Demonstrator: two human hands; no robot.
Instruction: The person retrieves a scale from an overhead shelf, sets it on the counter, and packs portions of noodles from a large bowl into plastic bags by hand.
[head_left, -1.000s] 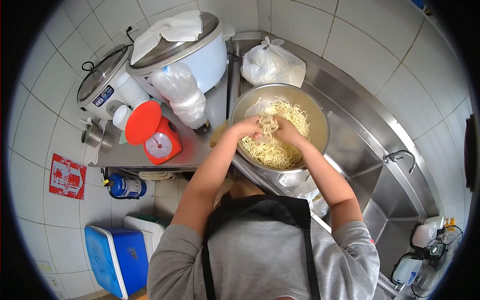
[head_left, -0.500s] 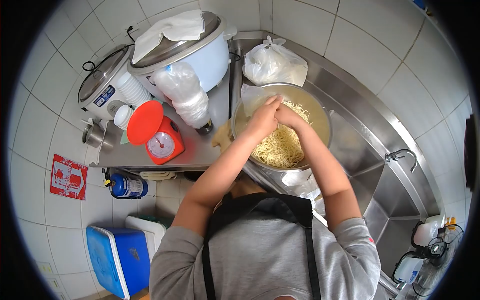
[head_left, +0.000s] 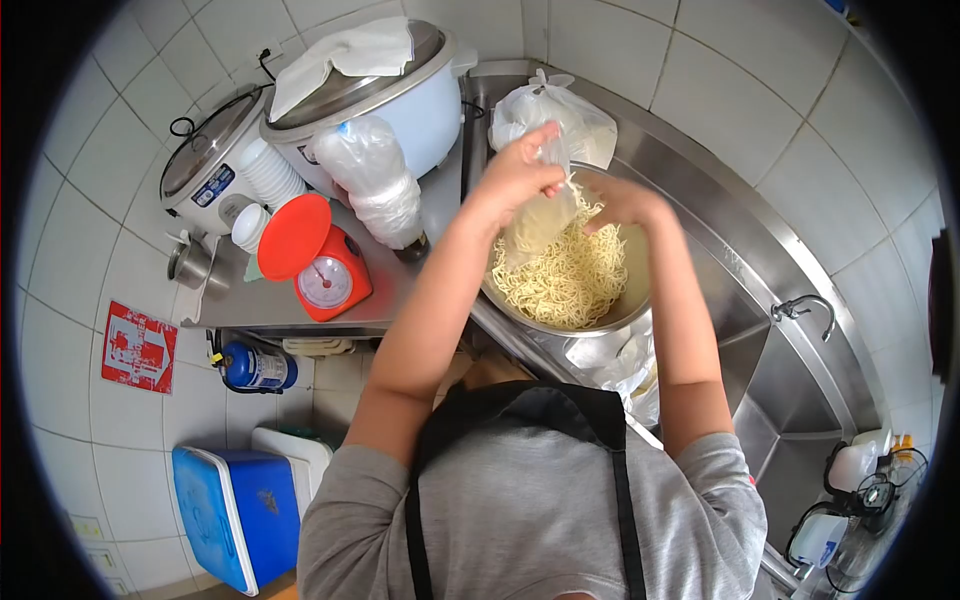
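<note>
A large metal bowl [head_left: 640, 300] stands at the sink's edge, heaped with pale yellow noodles [head_left: 565, 285]. Above its left side, my left hand [head_left: 520, 178] is closed on the top of a clear plastic bag [head_left: 540, 222]. The bag hangs down over the noodles, and its lower part looks pale and cloudy. My right hand [head_left: 628, 203] is over the bowl's far right side, beside some noodles that rise near the bag. Its fingers point down and are blurred and partly hidden, so I cannot tell whether they grip any noodles.
Behind the bowl sits a knotted white plastic bag [head_left: 530, 105]. On the left counter are a red scale [head_left: 335, 275], a plastic-wrapped stack [head_left: 370, 180], white cups [head_left: 268, 170] and two large cookers [head_left: 425, 120]. A tap [head_left: 805, 312] and sink basin [head_left: 740, 370] lie right.
My hands were together over the bowl and are now apart. The left has risen, lifting the bag upright; the right has moved to the right. More of the noodles shows.
</note>
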